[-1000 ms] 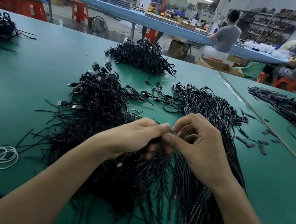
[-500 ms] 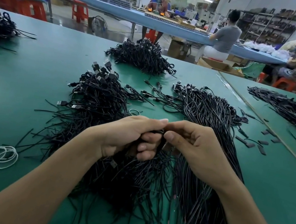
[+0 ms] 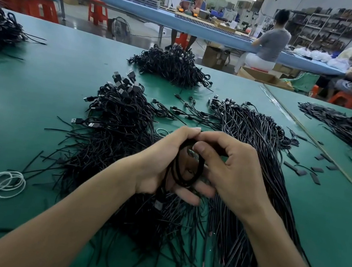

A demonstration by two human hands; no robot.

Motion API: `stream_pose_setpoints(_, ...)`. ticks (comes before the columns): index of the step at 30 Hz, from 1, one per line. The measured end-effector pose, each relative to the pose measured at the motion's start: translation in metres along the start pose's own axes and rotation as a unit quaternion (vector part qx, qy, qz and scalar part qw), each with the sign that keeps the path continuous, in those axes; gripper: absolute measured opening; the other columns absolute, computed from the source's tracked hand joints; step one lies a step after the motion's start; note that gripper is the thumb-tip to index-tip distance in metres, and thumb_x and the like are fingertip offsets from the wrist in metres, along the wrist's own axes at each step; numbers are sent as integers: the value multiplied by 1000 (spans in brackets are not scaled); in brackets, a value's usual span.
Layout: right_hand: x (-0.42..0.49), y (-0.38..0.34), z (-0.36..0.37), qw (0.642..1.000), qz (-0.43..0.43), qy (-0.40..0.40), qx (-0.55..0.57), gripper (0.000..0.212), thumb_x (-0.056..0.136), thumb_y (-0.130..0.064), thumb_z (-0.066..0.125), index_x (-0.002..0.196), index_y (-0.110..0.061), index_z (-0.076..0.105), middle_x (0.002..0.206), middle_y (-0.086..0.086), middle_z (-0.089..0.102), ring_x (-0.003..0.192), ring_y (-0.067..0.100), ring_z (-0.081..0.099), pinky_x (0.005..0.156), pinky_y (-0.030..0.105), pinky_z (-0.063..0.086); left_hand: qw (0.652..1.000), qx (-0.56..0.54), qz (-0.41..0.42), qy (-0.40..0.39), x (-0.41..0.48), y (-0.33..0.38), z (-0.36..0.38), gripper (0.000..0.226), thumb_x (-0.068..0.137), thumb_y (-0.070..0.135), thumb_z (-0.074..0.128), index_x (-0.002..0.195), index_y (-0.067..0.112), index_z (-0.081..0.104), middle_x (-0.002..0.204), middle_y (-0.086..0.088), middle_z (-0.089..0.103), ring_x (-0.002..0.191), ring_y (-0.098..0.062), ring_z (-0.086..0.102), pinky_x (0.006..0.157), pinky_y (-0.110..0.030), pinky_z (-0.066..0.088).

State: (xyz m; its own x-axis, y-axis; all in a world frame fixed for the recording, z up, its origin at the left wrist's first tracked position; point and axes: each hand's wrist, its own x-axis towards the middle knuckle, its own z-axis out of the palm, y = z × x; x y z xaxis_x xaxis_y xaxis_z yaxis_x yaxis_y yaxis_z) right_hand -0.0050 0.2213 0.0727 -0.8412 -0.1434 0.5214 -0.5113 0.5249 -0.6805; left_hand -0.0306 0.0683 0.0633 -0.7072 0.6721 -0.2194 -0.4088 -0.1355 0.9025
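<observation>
While the left hand (image 3: 158,176) cradles a looped cable (image 3: 201,169) above the pile (image 3: 158,225) and the right hand (image 3: 234,177) pinches its top, the coil appears formed but untied, bands (image 3: 5,181) lying unused and most cables left.

Our bare forearms slant in from either side and converge on the cable loop (image 3: 173,169). Our left hand (image 3: 159,167) lies left of the loop with its palm turned toward it. Its fingers curl beneath and around the loop, and the index finger arches over the top. Our right hand (image 3: 235,174) sits right of the loop, thumb pressed against its upper edge and the other fingers bent. Both index fingertips meet just above the loop.
</observation>
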Motion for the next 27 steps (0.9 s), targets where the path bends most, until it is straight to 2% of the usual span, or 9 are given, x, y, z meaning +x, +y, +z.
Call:
stream_pose_setpoints(2,3,1,-1,1000,-6,0,-3,18,90,-13,70,97,-30,73,79,-11,73,71,6,68,68,14,51,998,38,3,42,2,-2,0,71,98,68,29,95,8,67,66,-11,64,46,-18,57,35,-19,42)
stream_pose_setpoints(5,6,13,-1,1000,20,5,-8,4,90,-27,70,93,-28,74,77,-16,71,72,4,66,68,17,51,991,57,31,114,6,-7,-6,62,93,71,39,82,17,68,53,1,49,35,-8,35,31,-12,26)
stream_pose_setpoints(7,3,30,-3,996,87,10,-23,23,92,-49,56,93,-29,68,79,-12,70,73,7,65,66,21,51,982,78,58,160,8,-9,-13,62,91,71,43,64,21,66,50,6,42,35,-6,30,30,-13,24)
stream_pose_setpoints(10,-10,61,1,966,199,-114,-120,22,96,-45,55,97,-25,63,90,-7,68,80,10,65,71,20,55,973,74,89,201,10,-9,-20,63,91,70,42,51,24,55,47,9,34,35,-7,24,29,-15,21)
stream_pose_setpoints(13,-26,78,14,924,199,-230,-230,16,92,-38,67,104,-27,67,98,-9,62,92,11,61,87,34,54,965,61,109,230,11,-9,-23,66,93,69,42,44,25,47,46,10,29,35,-7,20,30,-16,19)
stream_pose_setpoints(18,-28,71,23,936,146,-175,-267,8,94,-38,64,96,-31,67,88,-17,49,85,7,54,66,23,40,953,70,139,261,12,-9,-26,62,92,65,52,46,24,54,48,7,34,35,-7,23,31,-17,19)
stream_pose_setpoints(20,-28,68,21,943,135,-164,-257,10,94,-38,65,99,-31,69,89,-17,55,85,8,57,69,25,45,949,67,149,269,12,-8,-25,60,91,65,52,48,23,57,52,4,36,36,-7,24,31,-18,19)
stream_pose_setpoints(24,-20,59,12,969,137,-114,-173,9,88,-28,74,97,-26,77,87,-14,71,81,-1,65,79,21,54,947,40,148,282,11,-6,-20,74,93,74,32,44,22,55,47,7,34,34,-8,21,31,-18,17)
stream_pose_setpoints(27,-15,47,9,988,125,17,-92,9,84,-18,79,90,-24,76,79,-16,71,75,-4,66,72,8,50,951,43,143,269,10,-6,-14,82,96,73,20,41,21,52,43,8,32,33,-9,20,32,-18,16)
